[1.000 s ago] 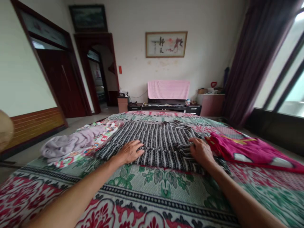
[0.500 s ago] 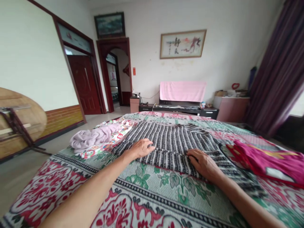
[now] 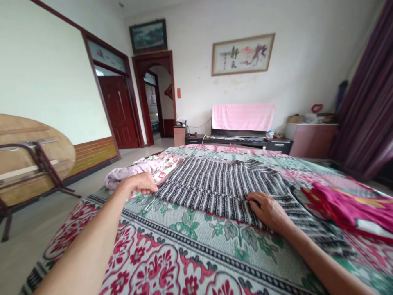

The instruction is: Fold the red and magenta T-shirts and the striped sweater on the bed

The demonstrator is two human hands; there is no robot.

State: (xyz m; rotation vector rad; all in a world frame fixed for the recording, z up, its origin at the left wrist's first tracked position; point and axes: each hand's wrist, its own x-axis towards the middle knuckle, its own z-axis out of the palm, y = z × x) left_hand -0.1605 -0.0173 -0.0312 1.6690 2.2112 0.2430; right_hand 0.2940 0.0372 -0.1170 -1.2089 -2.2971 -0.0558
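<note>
A black-and-white striped garment lies spread flat on a bed covered by a red, green and white patterned bedspread. My left hand is at the garment's left corner, fingers curled and pinched on the striped edge. My right hand rests on the garment's near edge, fingers bent and pressing the cloth down.
A crumpled lilac cloth lies on a printed cloth left of the striped garment. A magenta garment lies at the right. A folded round wooden table leans at the left wall. A dark cabinet with a pink towel stands beyond the bed.
My left hand has slid left from the middle of the striped garment to its left corner and closed on the edge. The right hand stayed put. The view turned left.
</note>
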